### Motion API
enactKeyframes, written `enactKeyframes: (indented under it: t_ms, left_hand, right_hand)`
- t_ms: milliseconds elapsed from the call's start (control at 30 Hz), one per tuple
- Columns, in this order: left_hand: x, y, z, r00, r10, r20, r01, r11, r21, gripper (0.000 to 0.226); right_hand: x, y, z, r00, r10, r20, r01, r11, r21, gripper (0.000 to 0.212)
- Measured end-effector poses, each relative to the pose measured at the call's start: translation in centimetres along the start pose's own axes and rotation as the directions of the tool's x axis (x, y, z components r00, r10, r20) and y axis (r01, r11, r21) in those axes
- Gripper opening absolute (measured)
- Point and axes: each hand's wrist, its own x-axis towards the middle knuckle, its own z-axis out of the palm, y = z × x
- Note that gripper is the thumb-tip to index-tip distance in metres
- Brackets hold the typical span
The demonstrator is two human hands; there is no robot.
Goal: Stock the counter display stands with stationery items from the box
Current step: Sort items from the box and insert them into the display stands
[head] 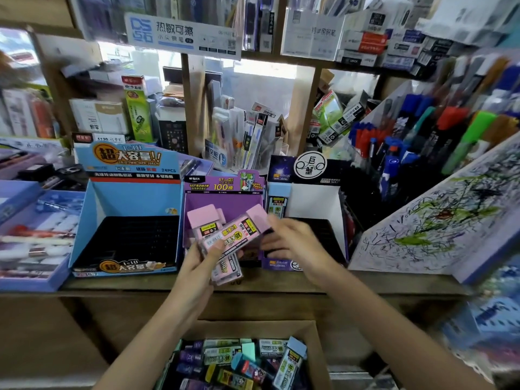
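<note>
Over purple display stand (225,198): left hand (209,256) grips pink lead cases (233,232); right hand (292,243) fingers relaxed, just beside them, holding nothing.

- wooden shelf frame (184,108) runs up the back, crammed pretty full
- bright daylight (264,71) glowing through the gaps behind it
- brown wooden tabletop (126,285) edge across the front

So the left hand (206,258) grips a fistful of pink lead cases (233,235) over the purple stand (225,199), and the right hand (292,243) has loose fingers just beside them. The blue stand (126,198) sits to the left, with a cardboard box (319,347) of mixed cases below.
</note>
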Motion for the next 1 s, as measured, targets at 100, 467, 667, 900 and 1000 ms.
enactKeyframes:
  t_ms: [100,467,667,900,1000]
  left_hand:
    - [0.0,-0.7,1.6,0.999,-0.032,0.025,0.032,0.999,-0.003,0.040]
    - [-0.5,-2.0,3.3,0.981,-0.154,0.121,0.163,0.984,-0.076,0.033]
    - [0.2,-1.2,3.1,0.993,-0.077,0.085,0.073,0.996,0.055,0.023]
    - [0.1,-1.6,2.0,0.995,-0.065,0.070,0.056,0.990,0.130,0.024]
    - [0.1,-1.8,1.6,0.996,-0.065,0.067,0.055,0.989,0.139,0.022]
  right_hand:
    - [-1.6,1.6,0.8,0.997,0.062,0.049,-0.070,0.979,0.192,0.021]
    - [-0.7,1.3,-3.7,0.994,0.043,-0.099,0.001,0.912,0.410,0.010]
    - [4.1,-1.5,-8.8,0.880,-0.392,-0.268,0.233,0.849,-0.474,0.013]
    - [6.6,-0.8,-8.9,0.905,-0.420,0.066,0.328,0.592,-0.736,0.006]
    - [7.5,-0.7,-9.3,0.934,-0.351,0.071,0.307,0.685,-0.661,0.006]
